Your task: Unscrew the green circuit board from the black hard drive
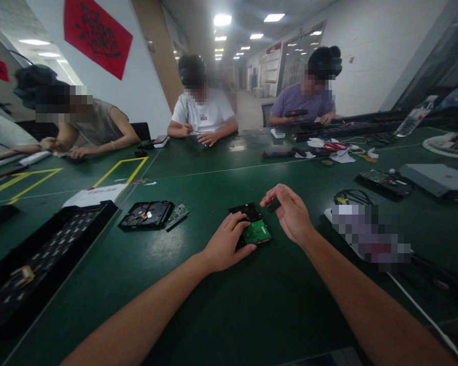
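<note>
A black hard drive (247, 211) with a green circuit board (258, 232) on its near half lies on the green table in front of me. My left hand (229, 239) holds the drive from its left side, fingers across the top and thumb along the near edge. Just right of the drive, my right hand (290, 211) is raised a little above the table. Its thumb and fingers are pinched around a small dark piece (274, 205), whose kind I cannot make out.
Left of my hands lie another opened hard drive (147, 215) and a loose circuit board (179, 213). A long black tray (49, 259) stands at the left. To the right are a blurred-out object (366, 236), another drive (383, 183) and a grey box (438, 179). Several people sit opposite.
</note>
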The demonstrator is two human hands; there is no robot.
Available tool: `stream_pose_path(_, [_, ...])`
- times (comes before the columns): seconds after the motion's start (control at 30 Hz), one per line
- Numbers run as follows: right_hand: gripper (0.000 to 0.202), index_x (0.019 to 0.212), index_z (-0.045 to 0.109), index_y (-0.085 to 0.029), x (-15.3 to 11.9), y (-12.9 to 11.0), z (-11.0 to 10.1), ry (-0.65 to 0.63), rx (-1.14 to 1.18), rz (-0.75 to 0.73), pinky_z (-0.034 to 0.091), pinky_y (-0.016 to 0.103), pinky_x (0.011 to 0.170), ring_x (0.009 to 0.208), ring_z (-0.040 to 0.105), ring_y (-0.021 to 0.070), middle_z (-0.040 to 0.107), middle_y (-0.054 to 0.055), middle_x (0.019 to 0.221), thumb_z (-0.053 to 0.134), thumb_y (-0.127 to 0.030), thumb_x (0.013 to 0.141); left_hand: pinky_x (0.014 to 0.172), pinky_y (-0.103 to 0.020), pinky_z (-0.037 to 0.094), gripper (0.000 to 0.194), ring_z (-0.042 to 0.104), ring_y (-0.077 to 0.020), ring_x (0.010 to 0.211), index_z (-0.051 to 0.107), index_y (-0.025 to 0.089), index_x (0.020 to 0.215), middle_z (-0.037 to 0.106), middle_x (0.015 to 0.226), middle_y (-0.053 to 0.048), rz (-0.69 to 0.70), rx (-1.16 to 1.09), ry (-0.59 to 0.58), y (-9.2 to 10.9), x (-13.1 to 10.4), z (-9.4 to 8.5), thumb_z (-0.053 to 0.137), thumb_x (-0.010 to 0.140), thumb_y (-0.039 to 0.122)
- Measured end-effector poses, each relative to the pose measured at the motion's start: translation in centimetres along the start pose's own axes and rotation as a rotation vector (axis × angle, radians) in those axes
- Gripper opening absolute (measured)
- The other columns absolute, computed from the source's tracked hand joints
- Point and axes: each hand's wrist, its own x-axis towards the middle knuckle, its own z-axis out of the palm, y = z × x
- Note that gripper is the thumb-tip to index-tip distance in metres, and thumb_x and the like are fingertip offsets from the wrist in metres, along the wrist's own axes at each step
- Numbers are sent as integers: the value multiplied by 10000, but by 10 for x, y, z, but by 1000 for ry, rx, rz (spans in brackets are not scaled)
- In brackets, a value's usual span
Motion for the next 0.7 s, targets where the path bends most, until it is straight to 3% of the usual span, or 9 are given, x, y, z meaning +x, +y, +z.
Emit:
stream_pose_path(0.17, [355,857,625,-255,2,1,-3,26,33,16,549,339,822,805,656,171,646,-11,838,681,-584,978,1261,-626,380,605,436,-378,1510,499,183,1449,478,1563,-206,-2,9,-9,-1,0,1,678,982,523])
stream_pose_path(0.43, [606,807,638,-255,1,6,-6,-23,-57,-57,545,387,786,724,660,206,589,0,683,388,-760,1027,1250,-624,397,607,453,-377,1500,502,196,1453,490,1556,-197,6,-7,5,0,0,0,693,971,511])
stream_pose_path(0.7, [556,717,581,-252,0,0,-3,-33,9,6,562,387,755,608,588,180,494,-31,591,524,-726,1002,1244,-644,396,609,457,-382,1497,502,220,1457,497,1555,-185,-6,-10,0,0,0,0,706,961,509])
